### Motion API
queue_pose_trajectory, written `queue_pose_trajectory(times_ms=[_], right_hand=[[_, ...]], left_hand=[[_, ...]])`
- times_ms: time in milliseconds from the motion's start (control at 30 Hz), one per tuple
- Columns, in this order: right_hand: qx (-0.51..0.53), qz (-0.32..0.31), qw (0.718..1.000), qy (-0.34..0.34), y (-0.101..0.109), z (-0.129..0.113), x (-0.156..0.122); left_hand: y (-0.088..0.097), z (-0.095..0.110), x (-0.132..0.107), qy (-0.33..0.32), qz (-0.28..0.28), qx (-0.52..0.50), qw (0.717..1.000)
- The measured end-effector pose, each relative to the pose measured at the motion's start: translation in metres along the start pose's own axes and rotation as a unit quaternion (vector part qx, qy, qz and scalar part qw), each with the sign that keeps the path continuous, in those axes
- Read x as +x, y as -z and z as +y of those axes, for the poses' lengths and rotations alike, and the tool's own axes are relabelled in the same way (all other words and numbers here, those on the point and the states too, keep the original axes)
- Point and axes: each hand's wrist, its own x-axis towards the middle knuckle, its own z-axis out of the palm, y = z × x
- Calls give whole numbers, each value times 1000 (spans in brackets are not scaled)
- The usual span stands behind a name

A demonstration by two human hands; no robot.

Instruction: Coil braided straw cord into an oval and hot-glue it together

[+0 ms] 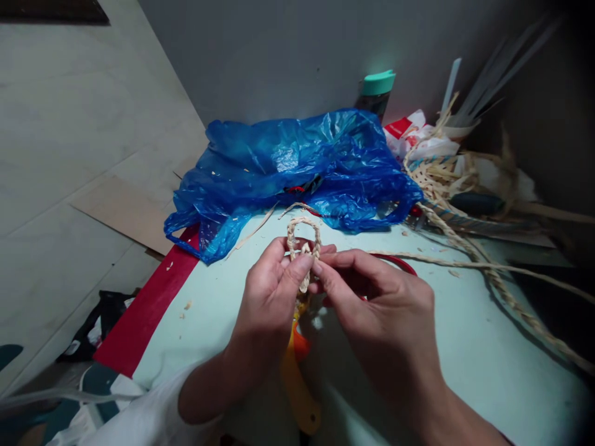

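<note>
Left hand and right hand pinching pale, braided straw-like loop above pale green desk, thumbs nearly meeting. Steady, even pinch likely helping loop hold shape.

your table top is pale green, filling the lower middle and right of your frame, with a red band along its left edge. across its upper part you have a crumpled blue plastic bag. a thick braided cord runs down to the lower right, crossed by a thinner strand. small pale scraps dot the left side, and a yellow handle sits bottom centre, partly hidden.
</note>
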Motion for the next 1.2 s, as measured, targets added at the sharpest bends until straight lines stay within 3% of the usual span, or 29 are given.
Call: queue_pose_trajectory(times_ms=[133,367,567,733,867,1033,1200], right_hand=[[-30,15,999,41,-3,2,1],[4,30,999,27,-8,8,0],[-6,-5,998,54,-5,4,-2],[-13,-10,996,89,-7,0,-8],[66,-62,995,39,-13,-9,-13],[195,-106,973,-68,-19,-23,-16],[119,-127,985,-3,-13,-30,-22]], left_hand=[[0,-2,1,-7,-3,-1,1000],[-3,-6,0,-21,20,6,1000],[-1,-9,-1,-15,20,-19,1000],[1,-7,-1,-30,40,20,999],[5,-4,-6,-72,64,55,994],[17,2,-6,-64,56,108,991],[23,12,0,-101,76,150,981]])
